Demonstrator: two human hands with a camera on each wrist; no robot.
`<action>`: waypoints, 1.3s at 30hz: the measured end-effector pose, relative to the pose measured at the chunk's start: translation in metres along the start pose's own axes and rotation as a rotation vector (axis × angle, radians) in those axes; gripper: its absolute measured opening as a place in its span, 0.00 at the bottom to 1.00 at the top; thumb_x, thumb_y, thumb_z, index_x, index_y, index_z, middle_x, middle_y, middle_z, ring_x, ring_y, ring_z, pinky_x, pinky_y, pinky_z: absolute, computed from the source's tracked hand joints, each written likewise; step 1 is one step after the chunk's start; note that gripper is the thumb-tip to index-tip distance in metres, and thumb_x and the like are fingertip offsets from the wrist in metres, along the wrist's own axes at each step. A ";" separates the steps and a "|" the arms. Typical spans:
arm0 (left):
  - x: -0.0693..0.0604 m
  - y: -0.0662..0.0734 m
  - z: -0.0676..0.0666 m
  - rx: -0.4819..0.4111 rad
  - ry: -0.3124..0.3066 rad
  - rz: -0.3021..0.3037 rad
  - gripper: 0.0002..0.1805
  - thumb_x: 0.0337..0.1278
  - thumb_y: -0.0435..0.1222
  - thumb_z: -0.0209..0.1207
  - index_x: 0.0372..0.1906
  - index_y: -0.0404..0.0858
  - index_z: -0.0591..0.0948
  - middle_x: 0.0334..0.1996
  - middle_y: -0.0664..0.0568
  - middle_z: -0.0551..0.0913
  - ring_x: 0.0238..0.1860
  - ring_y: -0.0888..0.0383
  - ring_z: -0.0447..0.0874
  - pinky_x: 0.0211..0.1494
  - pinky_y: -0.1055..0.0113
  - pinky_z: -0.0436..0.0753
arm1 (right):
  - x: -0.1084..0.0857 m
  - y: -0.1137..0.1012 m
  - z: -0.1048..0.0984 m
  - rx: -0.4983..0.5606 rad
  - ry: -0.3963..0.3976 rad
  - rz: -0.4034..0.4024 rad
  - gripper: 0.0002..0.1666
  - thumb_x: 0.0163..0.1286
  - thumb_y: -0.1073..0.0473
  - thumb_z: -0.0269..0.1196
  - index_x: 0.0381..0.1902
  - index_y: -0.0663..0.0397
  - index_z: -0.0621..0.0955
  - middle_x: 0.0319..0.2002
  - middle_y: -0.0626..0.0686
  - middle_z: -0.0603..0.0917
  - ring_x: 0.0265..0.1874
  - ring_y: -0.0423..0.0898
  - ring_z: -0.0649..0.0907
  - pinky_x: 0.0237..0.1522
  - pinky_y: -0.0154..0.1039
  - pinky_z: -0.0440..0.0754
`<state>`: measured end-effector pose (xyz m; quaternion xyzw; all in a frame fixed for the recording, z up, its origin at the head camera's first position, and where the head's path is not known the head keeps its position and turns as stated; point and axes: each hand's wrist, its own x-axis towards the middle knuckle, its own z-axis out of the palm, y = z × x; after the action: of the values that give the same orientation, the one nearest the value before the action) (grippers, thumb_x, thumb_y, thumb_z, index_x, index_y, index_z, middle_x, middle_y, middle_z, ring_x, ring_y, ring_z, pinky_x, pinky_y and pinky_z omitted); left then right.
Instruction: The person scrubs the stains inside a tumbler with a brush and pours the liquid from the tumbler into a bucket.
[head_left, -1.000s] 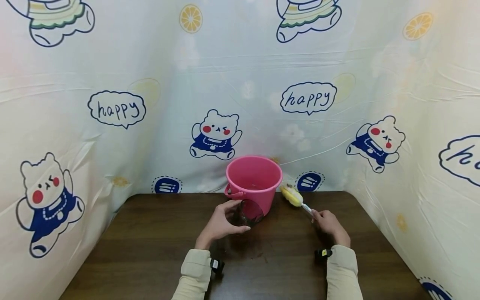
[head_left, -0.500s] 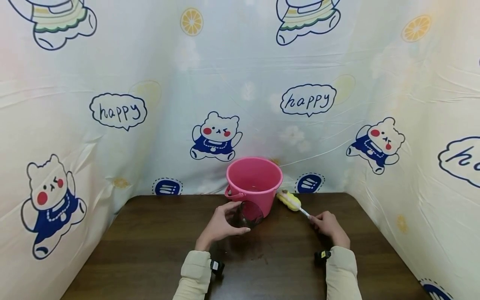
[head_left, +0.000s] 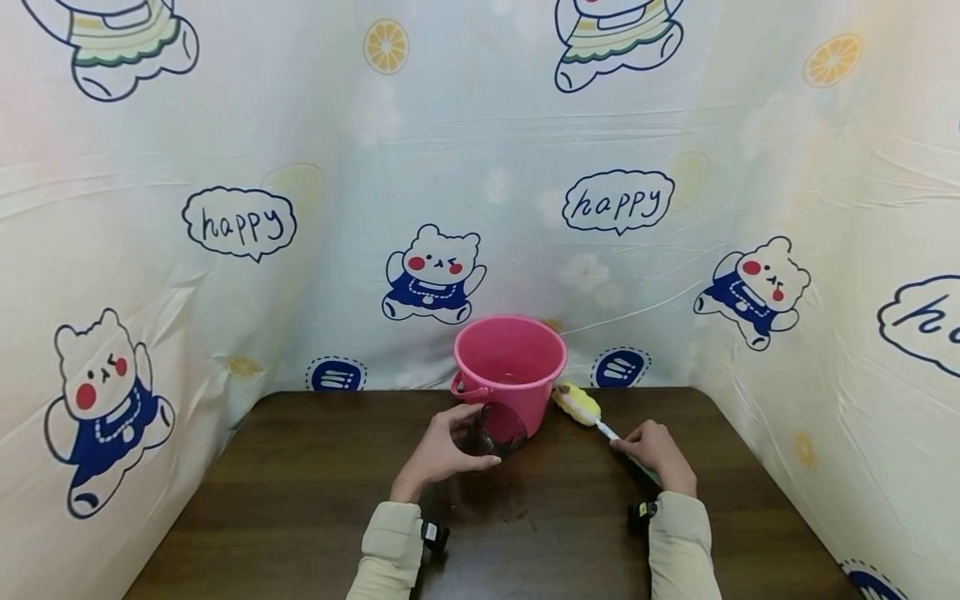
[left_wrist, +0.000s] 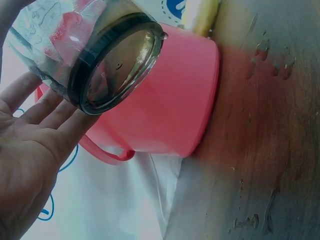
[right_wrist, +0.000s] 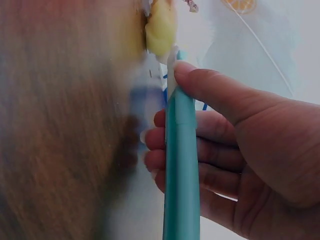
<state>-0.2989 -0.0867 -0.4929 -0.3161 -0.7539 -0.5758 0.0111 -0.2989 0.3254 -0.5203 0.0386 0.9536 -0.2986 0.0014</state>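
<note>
My left hand [head_left: 442,446] grips a dark see-through glass cup [head_left: 501,431], with fingers and thumb around its sides. In the left wrist view the glass cup [left_wrist: 112,65] is tilted and its thick base faces the camera. A sponge bottle brush [head_left: 579,404], with a yellow and white head, is held by its handle in my right hand [head_left: 660,454]. The right wrist view shows the teal handle [right_wrist: 182,150] with the thumb along it and the fingers curled behind. The brush head is beside the bucket's right side; whether it touches the bucket or table I cannot tell.
A pink bucket [head_left: 510,367] stands at the table's back edge, right behind the cup, its handle hanging on the left. Water drops [left_wrist: 262,50] lie on the dark wooden table [head_left: 315,500]. A printed curtain [head_left: 330,275] surrounds the back and sides.
The brush head has turned and shifted slightly left and down, nearer the bucket's side. My right hand has moved slightly left. The left hand and the cup stay almost where they were.
</note>
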 end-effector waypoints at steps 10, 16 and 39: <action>0.001 -0.001 -0.002 -0.009 -0.015 0.016 0.44 0.44 0.41 0.80 0.71 0.47 0.75 0.66 0.54 0.79 0.63 0.52 0.79 0.63 0.58 0.81 | -0.002 -0.004 -0.002 -0.046 -0.045 -0.019 0.15 0.64 0.51 0.73 0.32 0.58 0.92 0.28 0.51 0.88 0.25 0.43 0.77 0.28 0.37 0.75; 0.001 -0.001 -0.002 -0.013 -0.015 0.019 0.43 0.45 0.41 0.79 0.71 0.47 0.75 0.65 0.53 0.79 0.63 0.52 0.79 0.63 0.59 0.81 | -0.007 -0.010 -0.005 -0.041 -0.052 -0.013 0.14 0.63 0.51 0.73 0.31 0.57 0.92 0.25 0.48 0.85 0.25 0.44 0.76 0.27 0.37 0.74; -0.001 -0.003 -0.002 -0.010 -0.014 0.006 0.44 0.44 0.41 0.80 0.71 0.45 0.75 0.66 0.52 0.78 0.64 0.50 0.79 0.64 0.57 0.81 | -0.010 -0.014 -0.006 -0.034 -0.081 0.010 0.13 0.62 0.52 0.74 0.29 0.56 0.90 0.24 0.48 0.83 0.25 0.45 0.77 0.28 0.37 0.73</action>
<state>-0.3007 -0.0894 -0.4949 -0.3222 -0.7502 -0.5773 0.0059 -0.2899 0.3164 -0.5071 0.0310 0.9575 -0.2836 0.0423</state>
